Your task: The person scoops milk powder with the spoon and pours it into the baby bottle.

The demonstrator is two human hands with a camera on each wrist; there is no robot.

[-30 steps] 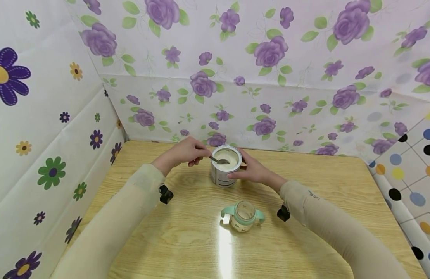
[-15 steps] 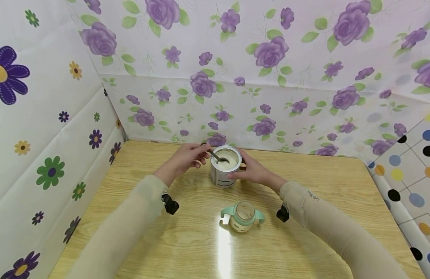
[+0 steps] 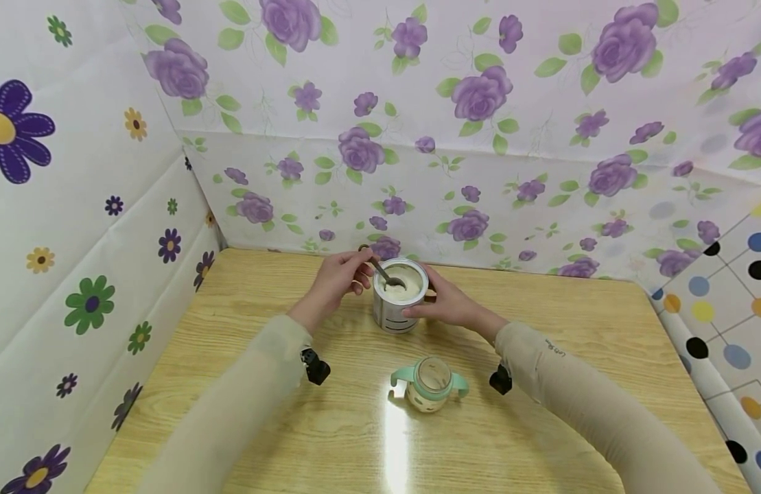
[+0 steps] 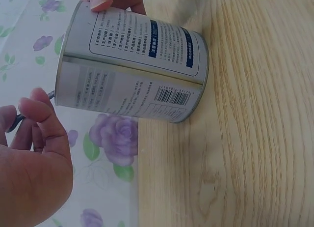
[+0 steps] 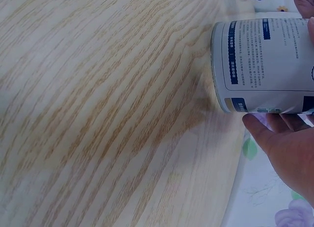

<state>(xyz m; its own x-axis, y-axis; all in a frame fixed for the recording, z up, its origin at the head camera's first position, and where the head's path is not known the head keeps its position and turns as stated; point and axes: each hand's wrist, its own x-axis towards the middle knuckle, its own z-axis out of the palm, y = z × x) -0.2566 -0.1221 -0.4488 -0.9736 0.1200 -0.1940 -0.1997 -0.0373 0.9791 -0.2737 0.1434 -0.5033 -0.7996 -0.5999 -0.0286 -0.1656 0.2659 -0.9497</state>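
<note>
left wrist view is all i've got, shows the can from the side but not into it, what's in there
Observer: The head view looks down into the can: it holds pale, powdery-looking contents.
Operator: ok and where's the other end of that spoon the left hand is pinching
Observer: Its bowl shows within the can's mouth; I can't tell how deep it sits.
Operator: anything else on the table i'm missing
Observer: Yes, a cup with two mint-green handles stands apart from the can, nearer the person.
</note>
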